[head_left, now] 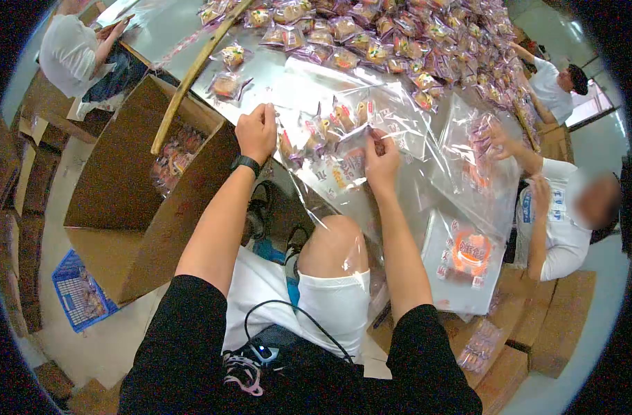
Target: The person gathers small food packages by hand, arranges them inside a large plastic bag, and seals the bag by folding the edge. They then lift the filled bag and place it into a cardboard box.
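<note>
A clear printed plastic bag (340,173) lies at the near edge of the metal table, with a row of small wrapped pastries (323,131) in or on it. My left hand (258,131) is closed at the bag's left side, fingers pinched on what looks like its clear film. On the right, my right hand (382,158) has its fingers closed round a small dark wrapped piece (379,144) beside the row. Two single wrapped pastries (227,84) rest beyond my left hand.
A large pile of wrapped pastries (399,41) covers the far table. A wooden stick (191,76) crosses the left edge above an open carton (108,187). Printed bags (464,259) are stacked right. Co-workers sit at right and upper left; a blue crate (80,290) stands lower left.
</note>
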### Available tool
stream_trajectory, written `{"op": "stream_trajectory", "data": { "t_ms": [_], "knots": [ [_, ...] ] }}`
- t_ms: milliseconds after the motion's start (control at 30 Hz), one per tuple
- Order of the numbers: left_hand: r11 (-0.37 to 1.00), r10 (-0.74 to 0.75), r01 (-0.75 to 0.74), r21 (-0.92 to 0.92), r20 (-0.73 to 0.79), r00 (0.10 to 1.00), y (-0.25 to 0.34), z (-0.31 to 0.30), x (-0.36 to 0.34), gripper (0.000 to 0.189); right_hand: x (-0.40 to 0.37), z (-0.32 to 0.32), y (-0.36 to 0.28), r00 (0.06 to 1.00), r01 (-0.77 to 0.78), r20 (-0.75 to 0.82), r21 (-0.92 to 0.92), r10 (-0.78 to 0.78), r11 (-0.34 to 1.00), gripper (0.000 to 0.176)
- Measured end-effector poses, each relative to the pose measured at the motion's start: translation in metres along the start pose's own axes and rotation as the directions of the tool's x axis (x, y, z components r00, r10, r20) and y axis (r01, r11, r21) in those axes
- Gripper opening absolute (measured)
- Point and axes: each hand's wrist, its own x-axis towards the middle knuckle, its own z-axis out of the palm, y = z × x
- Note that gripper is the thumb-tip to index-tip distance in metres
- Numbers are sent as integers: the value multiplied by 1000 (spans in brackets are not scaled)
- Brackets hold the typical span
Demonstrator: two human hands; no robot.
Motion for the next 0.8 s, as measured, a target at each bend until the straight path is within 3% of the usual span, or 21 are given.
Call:
{"op": "stream_trajectory", "data": {
  "t_ms": [67, 167, 200, 333, 433, 500, 567, 633, 667, 733, 800],
  "knots": [
    [1000, 7, -7, -17, -1, 1000, 3, 0, 4, 40, -4, -6, -6, 994, -46, 101, 56, 40, 997, 39],
    [999, -2, 2, -53, -3, 1000, 5, -3, 1, 40, -33, -22, -28, 985, 173, 29, -135, -171, 976, 41],
    [999, -2, 1, -53, -17, 1000, 7, -3, 1, 40, -50, -35, -40, 975, 220, 21, -166, -220, 961, 33],
    [996, -4, 0, -89, -47, 999, 0, 1, 0, 36, -109, -118, -55, 986, 62, 164, -213, -27, 975, 13],
    [991, -62, 53, -124, -69, 996, 6, -1, 1, 31, -166, -168, -84, 968, 175, 192, -59, -161, 983, 13],
    [997, -49, 44, -58, -81, 996, 0, 4, 0, 31, -163, -198, -121, 876, 435, 185, 90, -444, 896, 16],
    [990, -103, 96, -101, -68, 992, -1, 6, 1, 33, -134, -212, -146, 827, 558, 54, 42, -560, 828, 14],
    [989, -81, 71, -131, -75, 994, 0, 5, 0, 34, -67, -205, -149, 887, 447, -12, -233, -462, 864, 3],
    [992, -52, 41, -120, -87, 995, -3, 7, 0, 34, -34, -201, -150, 911, 368, -45, -358, -410, 858, 8],
    [993, -27, 16, -117, -90, 996, -4, 7, 4, 35, 53, -182, -108, 926, 372, 4, -171, -377, 912, 43],
    [990, -49, 40, -133, -68, 997, -3, 6, 1, 35, 120, -166, -62, 970, 245, 82, -332, -230, 911, 72]
  ]
}}
